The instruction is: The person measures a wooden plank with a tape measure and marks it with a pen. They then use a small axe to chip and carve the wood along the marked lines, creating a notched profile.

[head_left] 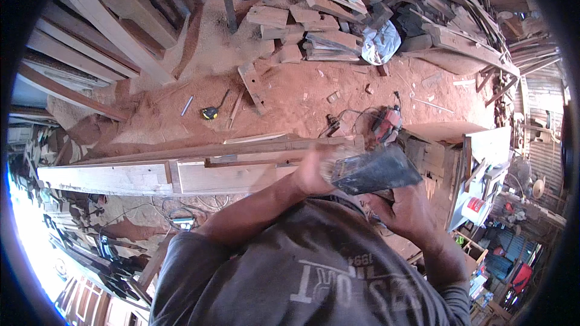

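Note:
Close to my chest a dark, flat-faced, block-shaped tool [377, 170] is held tilted over the workbench. Its exact kind is not clear. My right hand [389, 205] curls round its lower right side, partly hidden behind it. At the block's left end is my left hand [310, 172]; motion smears its fingers, so whether they grip cannot be seen. To the left, long pale boards [229, 175] lie along the bench. Just beyond the block, a red corded power tool [387, 122] rests by the bench's far side.
A yellow-and-black tape measure [209, 113] lies on the sawdust-covered floor [290, 99]. Stacked wood offcuts [314, 27] and a white plastic bag [380, 43] stand at the back. Tall planks [115, 24] lean at the far left. A white bucket [473, 206] stands to the right.

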{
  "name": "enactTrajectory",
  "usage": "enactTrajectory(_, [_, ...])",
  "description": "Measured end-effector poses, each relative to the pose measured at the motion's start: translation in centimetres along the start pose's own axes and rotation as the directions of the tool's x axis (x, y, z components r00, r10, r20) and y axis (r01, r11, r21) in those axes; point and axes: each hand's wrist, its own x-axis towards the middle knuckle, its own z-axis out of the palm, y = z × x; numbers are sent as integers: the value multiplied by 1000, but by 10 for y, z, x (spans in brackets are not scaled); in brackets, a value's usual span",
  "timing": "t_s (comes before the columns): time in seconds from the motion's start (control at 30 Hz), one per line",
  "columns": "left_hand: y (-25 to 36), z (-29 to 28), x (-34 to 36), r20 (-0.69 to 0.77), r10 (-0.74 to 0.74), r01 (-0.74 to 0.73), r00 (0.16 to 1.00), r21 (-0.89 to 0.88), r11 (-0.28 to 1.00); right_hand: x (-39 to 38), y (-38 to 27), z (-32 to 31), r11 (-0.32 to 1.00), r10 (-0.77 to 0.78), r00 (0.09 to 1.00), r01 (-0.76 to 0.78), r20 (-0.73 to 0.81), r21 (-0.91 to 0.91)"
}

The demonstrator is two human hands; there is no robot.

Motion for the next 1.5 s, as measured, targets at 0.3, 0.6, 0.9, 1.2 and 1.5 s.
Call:
enactTrajectory(0.3, [73,-53,19,-134,123,-87,983,251,964,7,40,36,690,266,963,-157,-46,706])
enactTrajectory(0.6, [140,-113,-30,-182,247,-149,952,432,890,24,44,43,551,247,968,-169,34,817])
enactTrajectory(0.9, [164,-148,-70,-369,308,-53,877,562,826,76,16,40,664,146,948,-306,283,682])
enactTrajectory(1.2, [150,-158,-86,-260,419,65,870,902,426,121,-33,36,733,-170,976,35,134,679])
enactTrajectory(1.5, [145,-150,-90,-236,354,34,905,869,494,162,-96,-15,816,-376,922,282,93,505])
